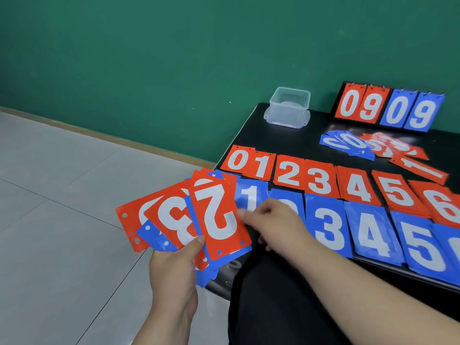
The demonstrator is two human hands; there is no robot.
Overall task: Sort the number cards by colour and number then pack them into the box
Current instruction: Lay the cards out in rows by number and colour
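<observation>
Green wall (149, 58), black tabletop (311, 135): number cards, sorting under way.
Left grip (174, 270) pinches a mixed fan (174, 220), red 2 (219, 212) uppermost. Right grip (271, 220) is curled above the blue row (368, 235), contents unclear. I should square the 2 onto the red row (321, 181). The box (288, 108) stands at the far edge.

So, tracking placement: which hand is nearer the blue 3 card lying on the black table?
Right. The right hand sits just beside the blue 3 card; the left hand holds fanned cards farther left.
</observation>
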